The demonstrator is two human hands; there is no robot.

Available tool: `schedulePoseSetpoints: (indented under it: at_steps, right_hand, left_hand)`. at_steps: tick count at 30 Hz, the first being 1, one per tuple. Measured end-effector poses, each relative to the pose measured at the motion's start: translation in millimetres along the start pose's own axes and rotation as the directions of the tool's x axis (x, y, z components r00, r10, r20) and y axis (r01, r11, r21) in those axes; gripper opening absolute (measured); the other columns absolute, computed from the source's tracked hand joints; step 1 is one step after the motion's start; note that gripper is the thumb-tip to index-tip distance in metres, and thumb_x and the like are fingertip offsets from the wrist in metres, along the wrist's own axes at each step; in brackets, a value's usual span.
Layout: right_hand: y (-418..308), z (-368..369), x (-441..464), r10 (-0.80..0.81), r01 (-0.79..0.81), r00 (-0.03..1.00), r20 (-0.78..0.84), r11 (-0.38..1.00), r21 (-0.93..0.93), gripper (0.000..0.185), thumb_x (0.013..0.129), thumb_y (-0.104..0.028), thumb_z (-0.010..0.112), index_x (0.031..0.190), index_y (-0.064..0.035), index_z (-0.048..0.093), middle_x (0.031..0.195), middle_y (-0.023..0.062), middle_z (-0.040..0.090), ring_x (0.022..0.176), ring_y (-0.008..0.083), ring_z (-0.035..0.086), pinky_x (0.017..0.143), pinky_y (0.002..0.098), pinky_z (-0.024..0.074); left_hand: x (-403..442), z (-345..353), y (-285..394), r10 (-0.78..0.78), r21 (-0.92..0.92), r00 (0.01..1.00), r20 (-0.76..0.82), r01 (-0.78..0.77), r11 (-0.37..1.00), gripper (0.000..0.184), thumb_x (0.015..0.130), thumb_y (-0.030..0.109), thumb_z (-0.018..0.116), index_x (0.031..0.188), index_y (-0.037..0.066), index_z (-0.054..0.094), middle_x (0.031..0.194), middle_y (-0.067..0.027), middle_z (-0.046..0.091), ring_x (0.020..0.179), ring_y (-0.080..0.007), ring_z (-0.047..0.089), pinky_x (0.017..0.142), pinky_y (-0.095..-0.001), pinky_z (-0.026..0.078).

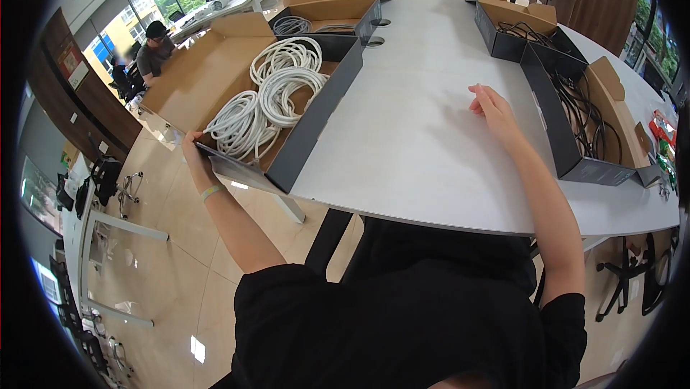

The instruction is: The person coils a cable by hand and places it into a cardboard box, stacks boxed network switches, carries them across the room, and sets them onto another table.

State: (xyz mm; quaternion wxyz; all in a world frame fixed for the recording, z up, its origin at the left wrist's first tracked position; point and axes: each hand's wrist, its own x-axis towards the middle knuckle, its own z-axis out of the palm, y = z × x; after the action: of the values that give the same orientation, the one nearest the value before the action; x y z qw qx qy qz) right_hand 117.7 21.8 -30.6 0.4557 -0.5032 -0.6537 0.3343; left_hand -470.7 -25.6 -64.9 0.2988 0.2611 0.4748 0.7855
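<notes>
My left hand (194, 146) is closed on the near left corner of an open dark cardboard box (316, 119) with a brown inside. Part of its fingers is hidden by the box wall. Coiled white cables (291, 94) lie in several bundles inside that box. Over the white table (417, 145), my right hand (491, 110) hovers with loosely bent fingers slightly apart and nothing in them. Nearest to it on the right is another open box (550, 127), holding tangled black cables (586, 116).
Behind the left box stands a box (366, 15) with grey cables. A further box (496, 37) with black cables sits at the back right. Red and green packets (665, 134) lie at the right edge. A person (154, 51) sits beyond the table at the left.
</notes>
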Motion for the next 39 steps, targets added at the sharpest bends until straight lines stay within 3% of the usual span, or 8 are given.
schedulePoseSetpoints:
  at_steps: [7, 11, 14, 20, 27, 31, 35, 39]
  right_hand:
    - [-8, -6, -1, 0.036, -0.035, 0.999, -0.019, 0.999, 0.025, 0.049, 0.089, -0.047, 0.039, 0.102, -0.0032, 0.055, 0.075, 0.001, 0.052, 0.072, 0.0082, 0.046, 0.065, 0.0222, 0.0386]
    - [-12, -13, -1, 0.106, -0.102, 0.994, -0.019, 0.986, 0.132, 0.052, 0.089, -0.049, 0.036, 0.109, -0.0035, 0.052, 0.08, 0.002, 0.053, 0.075, 0.0089, 0.049, 0.068, 0.0224, 0.0392]
    - [-11, -18, 2, 0.128, -0.12, 0.992, -0.016, 0.963, 0.243, 0.055, 0.088, -0.051, 0.036, 0.113, -0.0033, 0.05, 0.085, 0.0044, 0.054, 0.079, 0.0103, 0.05, 0.07, 0.0235, 0.0397]
    - [12, -45, 27, 0.07, -0.064, 0.998, -0.007, 0.94, 0.334, 0.07, 0.086, -0.059, 0.027, 0.129, -0.0039, 0.037, 0.122, 0.014, 0.047, 0.105, 0.018, 0.048, 0.085, 0.0264, 0.0379]
    - [28, -80, 28, -0.054, 0.14, 0.947, -0.318, 0.958, 0.252, 0.047, 0.09, -0.036, 0.045, 0.111, 0.0049, 0.053, 0.111, 0.0124, 0.056, 0.098, 0.0151, 0.055, 0.083, 0.0243, 0.0424]
    - [26, -80, 31, 0.03, 0.155, 0.922, -0.385, 0.884, 0.44, 0.04, 0.087, -0.028, 0.053, 0.099, 0.0089, 0.058, 0.101, 0.0127, 0.06, 0.089, 0.0133, 0.057, 0.077, 0.023, 0.0449]
    - [10, -79, 22, 0.133, 0.077, 0.955, -0.265, 0.754, 0.653, 0.045, 0.088, -0.034, 0.049, 0.105, 0.0066, 0.056, 0.101, 0.0145, 0.06, 0.089, 0.0161, 0.058, 0.077, 0.025, 0.0454]
    - [30, -79, 29, -0.036, 0.218, 0.963, -0.266, 0.683, 0.697, 0.031, 0.086, -0.022, 0.048, 0.106, 0.0006, 0.055, 0.095, 0.011, 0.06, 0.086, 0.0137, 0.057, 0.076, 0.0236, 0.0438]
  left_hand:
    - [-42, 26, 3, 0.071, -0.063, 0.987, 0.146, -0.062, 0.996, 0.007, 0.064, 0.009, 0.051, 0.06, 0.003, 0.048, 0.063, -0.0033, 0.047, 0.059, -0.0153, 0.047, 0.057, -0.026, 0.041]
    - [-65, 66, 0, 0.352, 0.454, 0.798, 0.489, -0.578, 0.678, 0.008, 0.067, 0.008, 0.055, 0.072, 0.002, 0.052, 0.065, -0.0025, 0.049, 0.06, -0.0123, 0.047, 0.058, -0.0232, 0.041]
    - [-91, 121, 14, -0.129, 0.243, 0.887, 0.443, 0.02, 0.97, 0.023, 0.067, 0.005, 0.059, 0.088, -0.003, 0.053, 0.073, -0.0051, 0.056, 0.069, -0.0123, 0.054, 0.064, -0.0223, 0.043]
    - [-76, 199, -9, -0.201, 0.422, 0.606, 0.769, -0.246, 0.873, 0.019, 0.069, 0.006, 0.06, 0.085, -0.003, 0.06, 0.083, -0.0068, 0.061, 0.075, -0.0124, 0.056, 0.067, -0.0246, 0.044]
    - [-90, 283, -34, -0.097, 0.402, 0.581, 0.808, -0.424, 0.811, 0.025, 0.073, 0.009, 0.062, 0.096, -0.001, 0.059, 0.094, -0.0056, 0.059, 0.087, -0.0139, 0.052, 0.077, -0.0278, 0.041]
    - [-94, 269, -28, -0.257, 0.226, 0.486, 0.835, 0.122, 0.966, 0.054, 0.075, 0.009, 0.063, 0.124, 0.0, 0.041, 0.124, -0.0086, 0.044, 0.116, -0.0177, 0.038, 0.092, -0.025, 0.031]
    - [-72, 236, -17, -0.031, 0.036, -0.047, 0.998, 0.108, 0.993, 0.08, 0.077, 0.04, 0.06, 0.136, 0.003, 0.019, 0.142, -0.0084, 0.015, 0.133, -0.0182, 0.01, 0.101, -0.0333, 0.018]
    - [-68, 233, -9, -0.143, 0.122, 0.048, 0.989, 0.296, 0.947, 0.077, 0.083, 0.063, 0.033, 0.133, 0.005, 0.026, 0.134, -0.0086, 0.031, 0.124, -0.0181, 0.026, 0.098, -0.0349, 0.024]
